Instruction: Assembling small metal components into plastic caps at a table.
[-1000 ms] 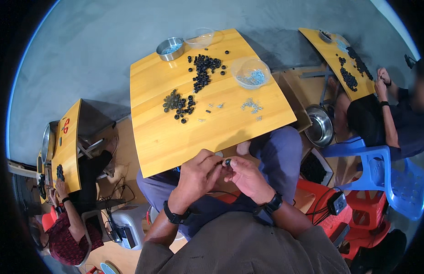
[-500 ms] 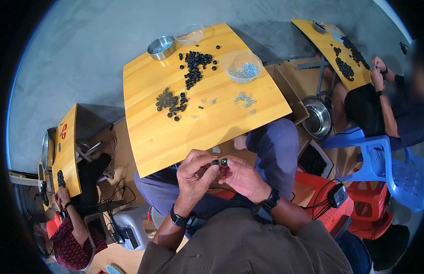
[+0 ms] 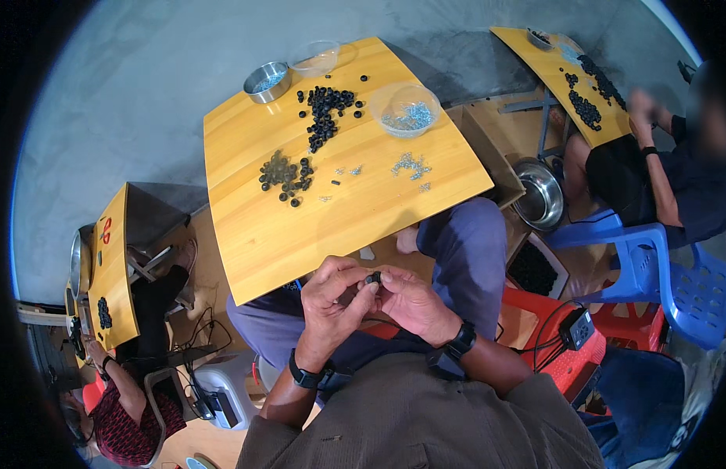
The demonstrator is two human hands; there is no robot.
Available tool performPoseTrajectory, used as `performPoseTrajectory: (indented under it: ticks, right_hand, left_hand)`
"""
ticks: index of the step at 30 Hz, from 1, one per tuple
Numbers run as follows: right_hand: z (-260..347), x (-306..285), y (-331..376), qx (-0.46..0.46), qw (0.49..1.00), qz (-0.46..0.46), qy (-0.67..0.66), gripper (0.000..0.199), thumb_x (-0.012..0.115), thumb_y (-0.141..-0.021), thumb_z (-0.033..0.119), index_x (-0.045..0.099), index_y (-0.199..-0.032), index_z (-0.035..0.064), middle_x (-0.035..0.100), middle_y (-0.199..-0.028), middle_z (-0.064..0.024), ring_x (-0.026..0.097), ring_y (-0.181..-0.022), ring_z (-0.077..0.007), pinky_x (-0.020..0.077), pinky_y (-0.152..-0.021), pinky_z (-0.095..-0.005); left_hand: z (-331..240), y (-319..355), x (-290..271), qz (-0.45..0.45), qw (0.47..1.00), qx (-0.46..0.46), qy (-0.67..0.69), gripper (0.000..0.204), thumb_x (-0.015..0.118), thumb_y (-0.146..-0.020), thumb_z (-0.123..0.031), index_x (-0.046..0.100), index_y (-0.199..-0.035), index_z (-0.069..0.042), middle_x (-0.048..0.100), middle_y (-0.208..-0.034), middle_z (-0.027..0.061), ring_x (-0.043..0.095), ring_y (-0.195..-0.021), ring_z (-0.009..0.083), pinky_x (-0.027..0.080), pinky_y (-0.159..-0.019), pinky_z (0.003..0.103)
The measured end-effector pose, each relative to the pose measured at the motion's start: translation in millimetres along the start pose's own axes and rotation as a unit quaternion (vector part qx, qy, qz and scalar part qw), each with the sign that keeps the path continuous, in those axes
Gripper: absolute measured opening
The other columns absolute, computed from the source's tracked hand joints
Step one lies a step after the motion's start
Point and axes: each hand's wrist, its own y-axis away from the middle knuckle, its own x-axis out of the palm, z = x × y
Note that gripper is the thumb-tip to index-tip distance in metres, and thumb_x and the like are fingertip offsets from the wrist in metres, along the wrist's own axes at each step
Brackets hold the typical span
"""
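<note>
Just beyond the table's near edge, above my lap, my left hand (image 3: 330,301) and my right hand (image 3: 416,305) meet fingertip to fingertip. Each pinches a small black cylindrical part (image 3: 373,278); the two pieces are pressed together, and fingers partly cover them. A pile of black ring-like parts (image 3: 324,113) lies on the yellow wooden table (image 3: 300,242). Closer to me is a cluster of black and smoky round parts (image 3: 286,178). Small silvery metal pieces (image 3: 411,165) are scattered to its right.
On the table's far side stand a steel bowl (image 3: 259,96) and a clear plastic bowl (image 3: 376,119), both with metal pieces, plus another clear bowl (image 3: 316,56). Co-workers sit at a left table (image 3: 115,270) and a right table (image 3: 535,66). A blue chair (image 3: 691,301) is at right.
The black pieces, held slightly apart before, now meet between my fingertips. The table has shifted slightly left in view. The left co-worker's hand has drawn back from the black parts there.
</note>
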Motion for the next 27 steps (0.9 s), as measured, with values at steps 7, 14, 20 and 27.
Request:
performPoseTrajectory:
  ticks: [7,14,20,27]
  right_hand:
    - [0,1,0,0.003,1.000,-0.001,0.006,0.027,0.059,-0.102,0.028,0.065,-0.114,0.0040,0.069,-0.096,-0.0051,0.068,-0.084,-0.0154,0.0558,-0.082,-0.0322]
    - [5,8,3,-0.010,0.995,-0.051,0.079,0.029,0.056,-0.104,0.025,0.063,-0.123,0.0026,0.069,-0.102,-0.0059,0.069,-0.092,-0.0142,0.0598,-0.082,-0.0340]
    - [8,5,2,-0.041,0.960,-0.046,0.271,0.030,0.058,-0.104,0.027,0.065,-0.119,0.0011,0.068,-0.098,-0.0018,0.066,-0.087,-0.0081,0.0560,-0.077,-0.0259]
    - [11,1,3,0.021,0.970,-0.055,0.235,0.025,0.060,-0.103,0.027,0.069,-0.108,0.0045,0.069,-0.091,0.0008,0.059,-0.074,-0.0044,0.0455,-0.064,-0.0203]
  left_hand:
    - [-4,0,0,-0.019,0.996,0.036,-0.081,0.019,0.079,-0.076,-0.001,0.072,-0.093,0.001,0.066,-0.089,0.0116,0.068,-0.074,0.0198,0.054,-0.063,0.029]
    - [-8,0,2,-0.026,0.990,0.041,-0.129,0.019,0.078,-0.075,-0.001,0.072,-0.092,0.001,0.066,-0.088,0.0132,0.069,-0.074,0.0247,0.056,-0.063,0.032]
    - [-8,-2,2,0.000,0.983,0.063,-0.171,0.022,0.080,-0.073,-0.003,0.071,-0.093,-0.001,0.065,-0.087,0.0115,0.068,-0.074,0.0260,0.056,-0.062,0.034]
    - [-3,-2,-4,0.055,0.976,0.078,-0.194,0.023,0.079,-0.075,-0.002,0.070,-0.096,-0.001,0.066,-0.089,0.0116,0.069,-0.077,0.0268,0.056,-0.066,0.034]
